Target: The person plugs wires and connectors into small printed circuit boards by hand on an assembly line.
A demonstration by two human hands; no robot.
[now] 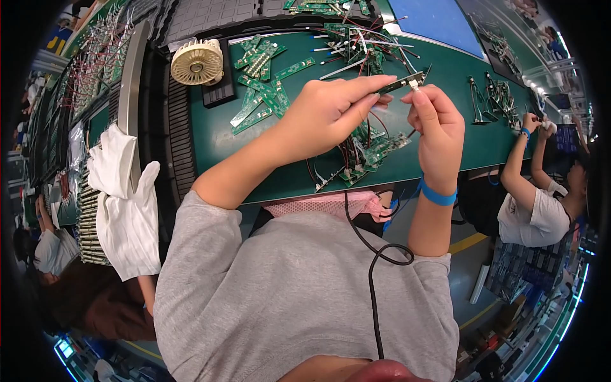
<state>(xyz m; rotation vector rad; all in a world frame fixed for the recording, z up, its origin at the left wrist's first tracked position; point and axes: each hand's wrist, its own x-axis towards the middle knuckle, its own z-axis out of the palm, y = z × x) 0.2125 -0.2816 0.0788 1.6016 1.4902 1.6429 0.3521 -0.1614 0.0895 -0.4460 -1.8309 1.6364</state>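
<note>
Above the green table (213, 140), my left hand (328, 114) holds a narrow green circuit board (401, 83) between thumb and fingers. My right hand (439, 124) pinches a small white connector (414, 84) at the board's right end. Whether the connector is fully seated in the board cannot be made out. Beneath my hands lies a pile of wired circuit boards (372, 156) with red and black leads. Loose bare boards (270, 89) are scattered beyond my left forearm.
A cream fan (197, 62) on a black base stands at the left back. A wire heap (363, 41) lies at the back, near a blue sheet (439, 22). Black trays (216, 18) line the far edge. At left are a co-worker's white gloves (127, 216); another person (531, 210) works at right.
</note>
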